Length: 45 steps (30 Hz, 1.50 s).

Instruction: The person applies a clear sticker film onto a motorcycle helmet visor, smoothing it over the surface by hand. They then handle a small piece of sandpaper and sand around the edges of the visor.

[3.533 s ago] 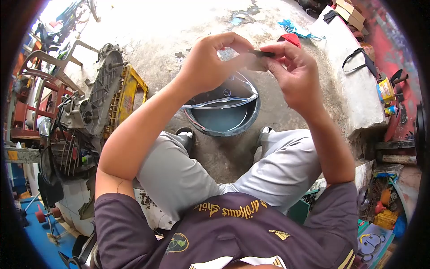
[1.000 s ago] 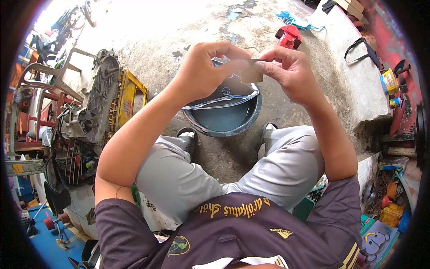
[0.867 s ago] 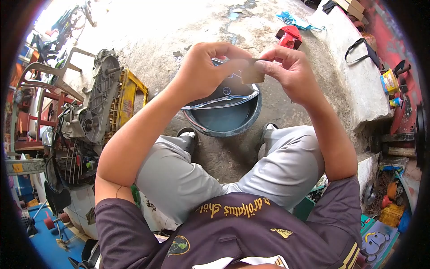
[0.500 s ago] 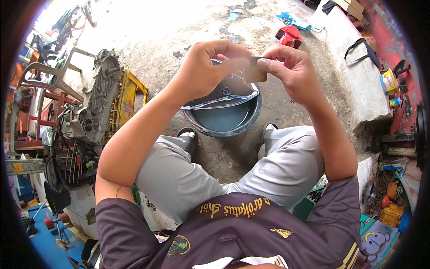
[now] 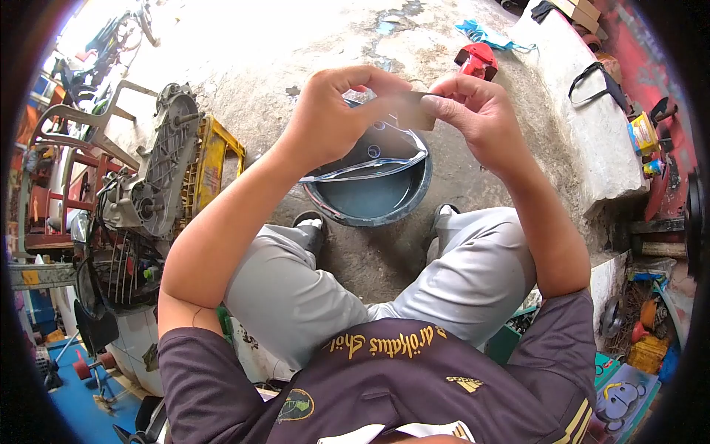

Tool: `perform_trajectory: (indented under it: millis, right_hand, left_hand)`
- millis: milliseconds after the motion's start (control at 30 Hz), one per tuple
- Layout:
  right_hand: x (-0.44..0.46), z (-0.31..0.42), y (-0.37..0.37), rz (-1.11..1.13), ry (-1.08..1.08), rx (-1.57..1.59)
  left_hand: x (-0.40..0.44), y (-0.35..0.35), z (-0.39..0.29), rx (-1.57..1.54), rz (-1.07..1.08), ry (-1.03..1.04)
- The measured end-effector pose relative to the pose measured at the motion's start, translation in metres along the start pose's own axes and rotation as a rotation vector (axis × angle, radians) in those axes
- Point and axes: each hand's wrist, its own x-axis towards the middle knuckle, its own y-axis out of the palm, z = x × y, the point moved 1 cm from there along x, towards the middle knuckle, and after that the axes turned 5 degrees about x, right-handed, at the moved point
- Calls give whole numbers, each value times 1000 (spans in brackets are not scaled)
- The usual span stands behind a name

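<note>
A small thin brownish-grey piece (image 5: 418, 115) is pinched between my two hands, above the far side of a dark basin. My left hand (image 5: 347, 111) has thumb and fingers closed at its left end, the fingertips blurred. My right hand (image 5: 473, 115) grips its right end between thumb and fingers. Below them the round basin (image 5: 425, 194) stands on the floor, with greyish water in its near part. Across its far part lies a dark sheet-like object (image 5: 355, 159) with a pale edge and round marks.
A metal engine casing (image 5: 166, 159) and a yellow crate (image 5: 214, 159) stand at left, near a chair (image 5: 89, 118). Beyond my right hand lie a red object (image 5: 478, 61) and blue cloth (image 5: 488, 35). A white ledge (image 5: 584, 140) runs along the right side.
Compared with the oldest frame, both hands are slightly lower in view and the piece shows its flat face. Lately the piece has shifted and tilted slightly between the fingers.
</note>
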Motion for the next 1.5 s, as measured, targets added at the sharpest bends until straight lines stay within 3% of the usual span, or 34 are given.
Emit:
perform_trajectory:
  millis: [567,900,1233,1367,1500]
  right_hand:
    - [1,-4,-4,6,24,2]
    - [3,-9,-8,89,169,-17]
    - [-1,-10,-7,68,427,491]
    - [1,-10,-11,118,458,537]
    - [0,-9,-11,132,460,560]
  left_hand:
    - [1,2,5,71,23,52]
    - [2,1,2,81,71,20]
    - [6,-4,1,295,-3,397]
    - [9,-6,0,445,-44,595]
    - [9,-5,-1,529,-73,646]
